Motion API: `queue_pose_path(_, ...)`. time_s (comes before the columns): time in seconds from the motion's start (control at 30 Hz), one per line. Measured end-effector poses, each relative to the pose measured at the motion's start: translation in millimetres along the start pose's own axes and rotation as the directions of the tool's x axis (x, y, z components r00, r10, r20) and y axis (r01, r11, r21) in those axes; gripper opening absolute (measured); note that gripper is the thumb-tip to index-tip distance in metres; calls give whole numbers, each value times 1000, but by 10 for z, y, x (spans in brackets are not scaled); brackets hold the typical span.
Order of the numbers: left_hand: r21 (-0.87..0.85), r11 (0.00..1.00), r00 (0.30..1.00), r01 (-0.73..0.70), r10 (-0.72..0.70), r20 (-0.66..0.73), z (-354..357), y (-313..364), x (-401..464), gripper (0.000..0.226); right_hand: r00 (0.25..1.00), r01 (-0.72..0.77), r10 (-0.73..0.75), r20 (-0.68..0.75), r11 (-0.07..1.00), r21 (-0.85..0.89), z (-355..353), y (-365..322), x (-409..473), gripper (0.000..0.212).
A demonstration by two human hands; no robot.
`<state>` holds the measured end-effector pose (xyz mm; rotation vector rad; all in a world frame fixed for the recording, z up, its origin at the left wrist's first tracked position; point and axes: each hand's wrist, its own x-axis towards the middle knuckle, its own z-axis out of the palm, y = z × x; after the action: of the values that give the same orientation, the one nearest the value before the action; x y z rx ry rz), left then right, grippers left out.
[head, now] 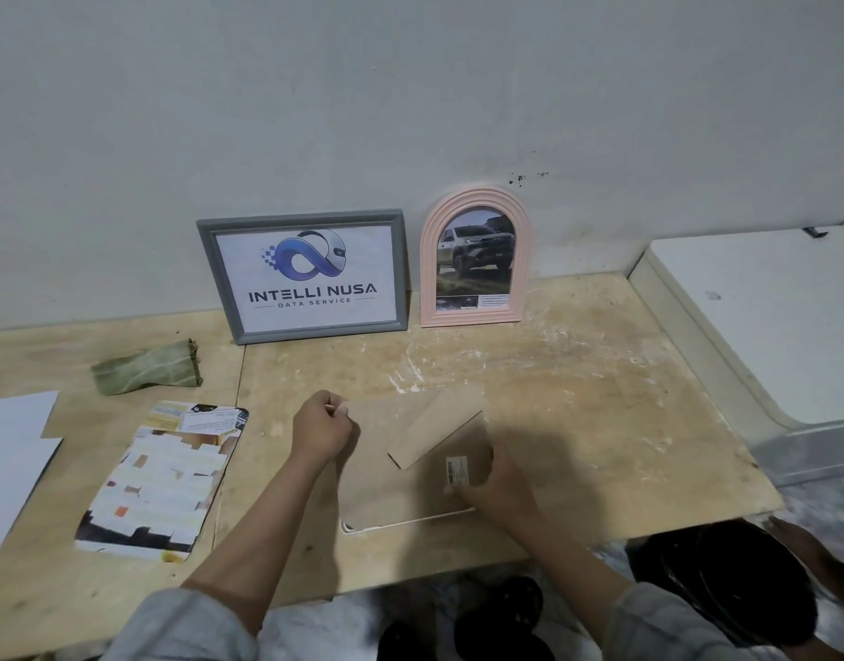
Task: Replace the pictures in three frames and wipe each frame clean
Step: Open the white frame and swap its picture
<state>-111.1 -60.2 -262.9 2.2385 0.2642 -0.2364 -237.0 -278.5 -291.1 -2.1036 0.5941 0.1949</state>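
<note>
A third frame [386, 474] lies face down on the wooden table [601, 412], its brown backing board up, its stand flap [439, 434] raised and its white rim showing at the near edge. My left hand [322, 429] pinches the backing's far left corner. My right hand [491, 489] rests on the near right part by a barcode sticker [458, 471]. A grey frame [305, 276] with a logo print and a pink arched frame [475, 260] with a truck picture lean upright against the wall. A loose printed picture [162, 479] lies to the left.
A crumpled green cloth [148, 367] lies at the back left. White paper sheets [10, 450] sit at the far left edge. A white appliance top [768, 317] stands to the right of the table. Dark objects lie on the floor below the near edge.
</note>
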Motion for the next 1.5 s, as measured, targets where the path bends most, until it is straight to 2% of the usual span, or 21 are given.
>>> queue_pose_path(0.13, -88, 996, 993, -23, 13, -116, -47, 197, -20, 14, 996, -7, 14, -90, 997, 76, -12, -114, 7, 69)
queue_pose_path(0.2, -110, 993, 985, -45, 26, -173, -35, 371, -45, 20, 989, 15, 0, -148, 995, 97, -103, -163, 41, 68)
queue_pose_path(0.27, -127, 990, 984, -64, 42, -172, 75, 538, -87, 27, 983, 44, -27, -183, 995, 93, -268, -189, 85, 66)
queue_pose_path(0.33, -116, 990, 992, -82, 70, -107, 280, 669, -159, 32, 974, 33, -23, -227, 999, 38, -470, -144, 138, 69)
queue_pose_path(0.47, -34, 995, 988, -95, 99, 121, 876, 911, -369, 45, 960, -43, 26, -280, 998, -55, -984, 190, 262, 71)
queue_pose_path(0.63, 50, 968, 901, -245, 208, 381, 1574, 1161, -656, 24, 964, -133, 88, -251, 976, -170, -1562, 728, 378, 70)
queue_pose_path(0.7, 71, 965, 868, -252, 192, 458, 1871, 1215, -714, 31, 967, -172, 117, -227, 956, -238, -1730, 915, 437, 75)
queue_pose_path(0.8, 141, 959, 834, -246, 135, 534, 2158, 1284, -788, 55, 979, -166, 118, -164, 933, -319, -1853, 1156, 508, 82)
queue_pose_path(0.93, 152, 942, 807, -298, 164, 567, 2312, 1211, -840, 38, 989, -107, 41, -142, 860, -499, -1805, 1360, 527, 88)
queue_pose_path(1.03, 169, 925, 784, -341, 181, 594, 2359, 1179, -923, 49, 997, -75, 42, -70, 817, -571, -1731, 1467, 537, 95)
queue_pose_path(1.07, 148, 931, 795, -334, 193, 576, 2358, 1178, -939, 49, 995, -93, 54, -86, 823, -560, -1703, 1476, 531, 93)
queue_pose_path(1.13, 96, 947, 840, -308, 223, 495, 2307, 1178, -977, 40, 977, -109, -1, -215, 859, -500, -1640, 1468, 513, 78)
queue_pose_path(1.17, 85, 952, 867, -294, 228, 444, 2254, 1167, -1003, 40, 956, -95, -49, -288, 879, -467, -1589, 1472, 509, 68)
queue_pose_path(1.23, 73, 957, 922, -280, 247, 298, 2101, 1112, -1041, 45, 933, -13, -138, -332, 910, -414, -1462, 1374, 502, 58)
queue_pose_path(1.37, 163, 949, 962, -272, 267, 53, 1685, 765, -941, 43, 910, 277, -356, -213, 904, -326, -1081, 945, 519, 54)
queue_pose_path(1.5, 336, 929, 979, -156, 192, -74, 1206, 372, -674, 41, 776, 564, -627, -75, 742, -362, -707, 502, 618, 40)
